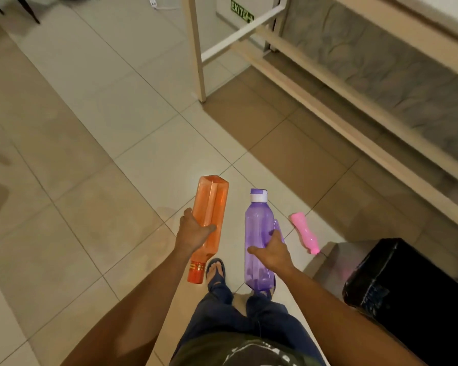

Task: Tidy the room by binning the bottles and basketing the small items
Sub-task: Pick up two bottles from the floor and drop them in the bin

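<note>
Tiled floor [90, 128]: three bottles, left hand [193, 231] gripping orange bottle [209, 207], right hand [274, 252] purple bottle [254, 228], pink bottle [304, 232] lying.

open tiled floor [77, 128] left, bed frame [328, 107] and black bin [407, 286] right

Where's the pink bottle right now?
In the head view, the pink bottle lies on the floor tiles, to the right of the purple bottle in the right hand, near the black bin.

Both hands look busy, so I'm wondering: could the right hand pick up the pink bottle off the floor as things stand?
Probably not: the right hand already grips the purple bottle, though nothing blocks the pink bottle itself.
</note>
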`<state>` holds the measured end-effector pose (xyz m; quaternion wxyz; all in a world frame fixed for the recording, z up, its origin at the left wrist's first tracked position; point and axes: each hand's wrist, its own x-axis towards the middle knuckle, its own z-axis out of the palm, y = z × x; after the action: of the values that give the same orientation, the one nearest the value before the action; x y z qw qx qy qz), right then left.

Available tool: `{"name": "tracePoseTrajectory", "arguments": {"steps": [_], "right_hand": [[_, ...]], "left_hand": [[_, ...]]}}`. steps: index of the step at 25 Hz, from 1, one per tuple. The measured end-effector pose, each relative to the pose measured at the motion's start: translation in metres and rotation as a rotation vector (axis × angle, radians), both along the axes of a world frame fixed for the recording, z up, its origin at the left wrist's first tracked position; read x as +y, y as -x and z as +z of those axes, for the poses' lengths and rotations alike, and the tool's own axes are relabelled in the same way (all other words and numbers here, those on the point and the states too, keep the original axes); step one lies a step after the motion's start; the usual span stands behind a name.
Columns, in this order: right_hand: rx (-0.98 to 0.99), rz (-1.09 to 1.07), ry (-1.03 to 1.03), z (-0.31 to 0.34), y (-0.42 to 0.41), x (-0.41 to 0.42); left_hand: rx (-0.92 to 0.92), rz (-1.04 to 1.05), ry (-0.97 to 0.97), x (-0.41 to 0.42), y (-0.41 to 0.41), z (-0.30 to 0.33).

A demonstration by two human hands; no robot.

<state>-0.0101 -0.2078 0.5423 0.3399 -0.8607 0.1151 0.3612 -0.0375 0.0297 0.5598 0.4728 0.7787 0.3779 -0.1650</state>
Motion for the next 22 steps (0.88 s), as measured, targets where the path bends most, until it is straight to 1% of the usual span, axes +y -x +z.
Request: {"name": "tracePoseTrajectory", "arguments": {"steps": [3, 6, 8, 10, 13, 17, 22], "right_hand": [[-0.05, -0.053, -0.043, 0.016, 0.007, 0.002], [-0.122, -0.11, -0.085, 0.029, 0.01, -0.001], [-0.185, -0.154, -0.107, 0.036, 0.017, -0.007], [-0.235, -0.193, -0.117, 0.042, 0.027, -0.014], [-0.297, -0.273, -0.136, 0.05, 0.045, -0.033], [-0.31, -0.412, -0.176, 0.059, 0.076, -0.07], [-0.329, -0.516, -0.179, 0.07, 0.126, -0.133]], "left_hand": [[-0.114, 0.018, 0.052, -0.002, 0.003, 0.017], [-0.2, 0.03, 0.152, -0.003, 0.003, 0.03], [-0.158, 0.019, 0.238, -0.006, 0.0, 0.036], [-0.084, 0.02, 0.379, -0.011, -0.002, 0.04], [-0.018, -0.052, 0.519, -0.027, -0.01, 0.052], [-0.027, -0.112, 0.553, -0.068, -0.005, 0.06], [-0.045, -0.21, 0.614, -0.141, 0.023, 0.072]]}}
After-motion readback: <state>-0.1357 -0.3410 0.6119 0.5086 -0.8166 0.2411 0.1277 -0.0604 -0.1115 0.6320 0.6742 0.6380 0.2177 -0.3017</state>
